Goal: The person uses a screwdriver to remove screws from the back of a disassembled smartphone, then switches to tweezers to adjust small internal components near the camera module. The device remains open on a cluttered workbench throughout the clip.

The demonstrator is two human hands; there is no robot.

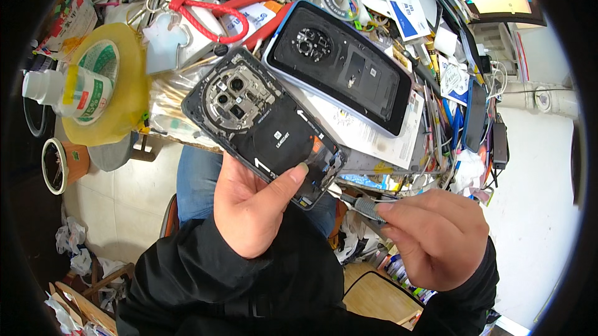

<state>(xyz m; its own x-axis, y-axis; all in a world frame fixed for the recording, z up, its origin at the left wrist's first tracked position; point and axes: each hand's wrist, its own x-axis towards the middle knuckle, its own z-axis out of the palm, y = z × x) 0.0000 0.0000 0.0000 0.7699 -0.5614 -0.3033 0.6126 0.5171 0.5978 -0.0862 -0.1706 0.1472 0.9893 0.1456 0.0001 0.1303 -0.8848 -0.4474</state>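
Observation:
My left hand point(249, 211) is closed around the lower side of a smartphone point(274, 124) with its back off, thumb on the inner face. The phone's camera module, black inner covers and an orange patch near the lower end lie exposed. In my right hand point(439, 233), thumb and fingers pinch a slim tool with a grey ridged handle point(366, 208). Its thin tip points at the phone's lower end; I cannot tell whether they touch, nor the tool's exact kind. Just beyond the phone, a dark phone back cover point(367, 80) with a pale blue rim lies on the bench.
Red-handled pliers point(265, 28), a red braided key strap point(215, 18) and cotton swabs point(171, 102) crowd the bench. At left are a yellow tape roll point(128, 112) and a white bottle point(78, 93). Pens and tools point(436, 112) fill the right. A plant pot point(65, 165) stands lower left.

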